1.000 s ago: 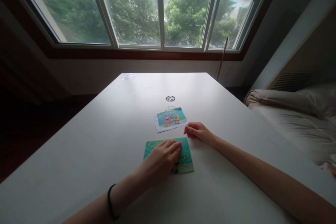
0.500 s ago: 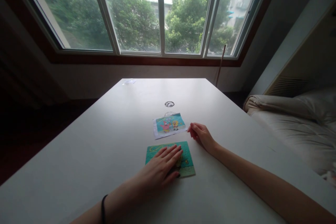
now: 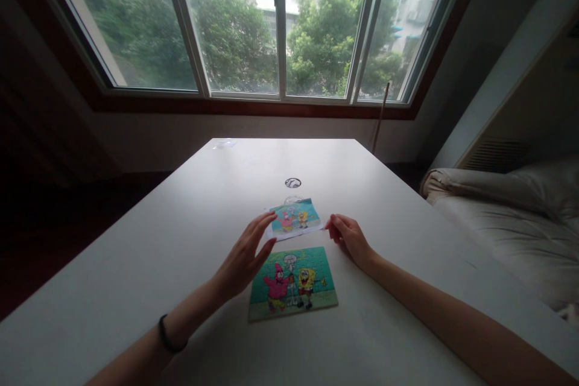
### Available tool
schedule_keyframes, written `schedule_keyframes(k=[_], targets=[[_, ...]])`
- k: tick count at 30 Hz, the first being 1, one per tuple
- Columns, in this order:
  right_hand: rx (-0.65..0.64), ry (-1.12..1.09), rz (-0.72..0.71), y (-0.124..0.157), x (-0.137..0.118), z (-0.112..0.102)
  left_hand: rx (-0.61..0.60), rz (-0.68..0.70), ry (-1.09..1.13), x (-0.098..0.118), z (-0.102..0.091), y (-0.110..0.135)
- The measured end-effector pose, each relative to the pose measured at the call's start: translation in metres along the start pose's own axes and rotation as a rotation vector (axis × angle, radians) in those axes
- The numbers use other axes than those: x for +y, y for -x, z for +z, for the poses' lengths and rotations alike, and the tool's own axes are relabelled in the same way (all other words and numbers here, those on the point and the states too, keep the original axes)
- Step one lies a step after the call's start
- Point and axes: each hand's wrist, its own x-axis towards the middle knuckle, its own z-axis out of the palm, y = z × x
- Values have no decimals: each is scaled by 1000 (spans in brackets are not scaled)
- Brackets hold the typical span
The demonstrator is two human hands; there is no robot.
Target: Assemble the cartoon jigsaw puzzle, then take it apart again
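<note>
A jigsaw puzzle (image 3: 294,283) with cartoon figures on a teal ground lies flat in front of me, its pieces joined into one rectangle. Just beyond it is a white paper sheet (image 3: 296,217) printed with the same picture. My left hand (image 3: 246,253) is by the sheet's left edge, fingers stretched and thumb apart, above the puzzle's upper left corner. Whether its fingertips touch the paper I cannot tell. At the sheet's lower right corner, the curled fingers of my right hand (image 3: 348,235) pinch the paper.
A white table (image 3: 158,241) bears it all. Past the sheet is a round dark-rimmed opening (image 3: 293,183) in the tabletop. Clear plastic (image 3: 224,144) lies at the far left corner. A pale sofa (image 3: 493,223) stands on the right, and a thin stick (image 3: 380,114) leans under the window.
My left hand has lifted off the puzzle and moved up and left to the sheet, uncovering the puzzle's picture. My right hand has stayed at the paper's corner.
</note>
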Motion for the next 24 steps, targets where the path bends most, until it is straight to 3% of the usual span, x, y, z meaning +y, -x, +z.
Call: schedule_keyframes(k=[3,5,7,10,15,18,21,24], targets=[[8,-13,4,0,-2,0,65,5,-78,-27,-1,-1],[10,-32,10,1,-3,0,183,-56,-61,-38,-2,-1],[-9,-48,22,1,-4,-1,276,-121,-11,-44,-2,-1],[-66,-38,28,0,-4,-1,298,-218,50,-49,-2,-1],[-214,111,5,-3,-3,-3,256,-310,32,-55,0,-3],[-340,271,-16,-1,-3,-4,152,-171,-75,-50,3,-2],[-420,400,-56,2,-6,-4,-59,18,-202,-40,6,0],[-463,559,-169,4,-10,-2,-174,75,-293,-35,8,2]])
